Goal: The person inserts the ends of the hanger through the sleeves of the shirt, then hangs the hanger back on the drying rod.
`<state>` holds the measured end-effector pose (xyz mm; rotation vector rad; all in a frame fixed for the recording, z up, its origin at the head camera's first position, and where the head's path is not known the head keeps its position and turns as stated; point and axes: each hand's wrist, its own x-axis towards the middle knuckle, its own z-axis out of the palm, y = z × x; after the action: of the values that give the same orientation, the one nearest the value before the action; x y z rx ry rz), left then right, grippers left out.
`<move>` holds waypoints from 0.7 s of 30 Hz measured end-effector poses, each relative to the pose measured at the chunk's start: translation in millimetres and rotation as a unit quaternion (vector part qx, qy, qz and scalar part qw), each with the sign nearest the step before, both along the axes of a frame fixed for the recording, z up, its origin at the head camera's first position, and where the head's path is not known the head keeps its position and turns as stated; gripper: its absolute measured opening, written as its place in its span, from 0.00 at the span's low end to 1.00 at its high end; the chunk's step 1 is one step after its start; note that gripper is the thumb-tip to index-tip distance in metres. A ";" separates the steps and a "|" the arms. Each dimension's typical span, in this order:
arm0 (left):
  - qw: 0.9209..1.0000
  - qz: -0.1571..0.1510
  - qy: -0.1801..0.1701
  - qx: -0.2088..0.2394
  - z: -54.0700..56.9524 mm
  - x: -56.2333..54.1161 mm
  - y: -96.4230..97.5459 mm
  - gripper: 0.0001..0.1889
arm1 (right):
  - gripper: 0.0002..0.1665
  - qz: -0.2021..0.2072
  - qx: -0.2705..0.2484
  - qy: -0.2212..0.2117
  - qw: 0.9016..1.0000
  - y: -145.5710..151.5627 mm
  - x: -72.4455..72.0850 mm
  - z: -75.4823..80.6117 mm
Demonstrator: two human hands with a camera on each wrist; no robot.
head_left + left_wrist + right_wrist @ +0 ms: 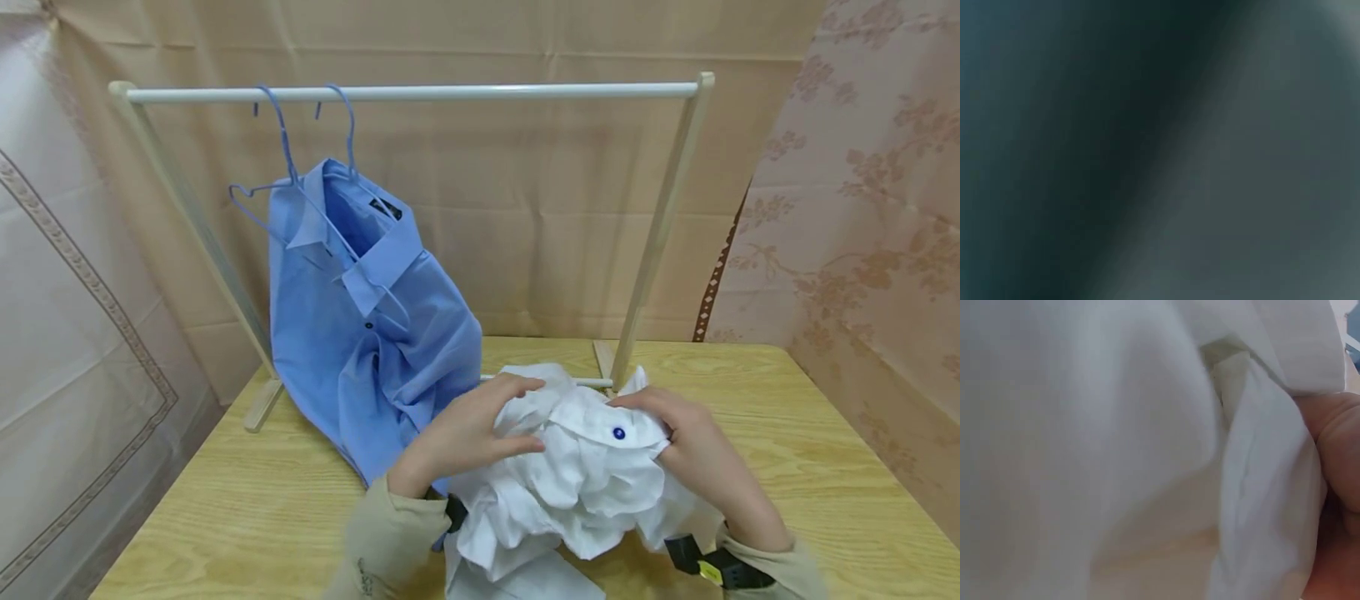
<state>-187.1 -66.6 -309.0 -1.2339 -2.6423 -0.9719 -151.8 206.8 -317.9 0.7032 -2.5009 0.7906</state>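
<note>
A crumpled white garment point(570, 475) with a dark blue button lies bunched over the front of the wooden table. My right hand point(701, 454) grips its right side, with the thumb partly hidden by cloth. In the right wrist view, white folds point(1266, 475) fill most of the picture, and part of the hand point(1341, 450) shows at the right edge against the fabric. On the garment's left side is my left hand point(476, 429), its fingers and thumb apart and no cloth visibly pinched between them. The left wrist view is dark and blurred.
A rack with a white rail point(487, 92) stands at the back. Two blue hangers point(285, 142) hook over its left part. From them a blue shirt point(375, 333) hangs askew, its lower part reaching the table point(757, 433) beside my left hand.
</note>
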 end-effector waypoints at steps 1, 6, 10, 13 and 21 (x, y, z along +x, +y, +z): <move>1.000 -0.006 -0.002 -0.004 -3.3 -0.8 5.7 0.35 | 0.26 0.004 0.003 -0.003 1.000 -2.6 -0.3 -1.2; 0.999 -0.029 -0.005 -0.025 -19.4 -4.4 28.2 0.40 | 0.27 0.033 0.014 0.003 0.999 -17.1 -3.0 -7.7; 0.999 -0.024 -0.001 -0.026 -27.9 -8.3 37.2 0.31 | 0.29 0.047 0.022 0.022 0.998 -25.7 -4.1 -10.8; 0.999 -0.001 -0.006 -0.038 -30.9 -10.3 39.1 0.18 | 0.28 0.043 0.026 0.005 0.999 -28.3 -3.2 -12.5; 0.993 0.070 0.037 -0.085 -32.8 -10.6 38.0 0.13 | 0.33 0.028 0.049 -0.046 0.997 -28.6 -1.5 -12.9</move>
<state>-197.7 -28.6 -341.8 -1.0731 -2.7562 -0.6792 -153.3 178.2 -330.8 0.7907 -2.6286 0.7404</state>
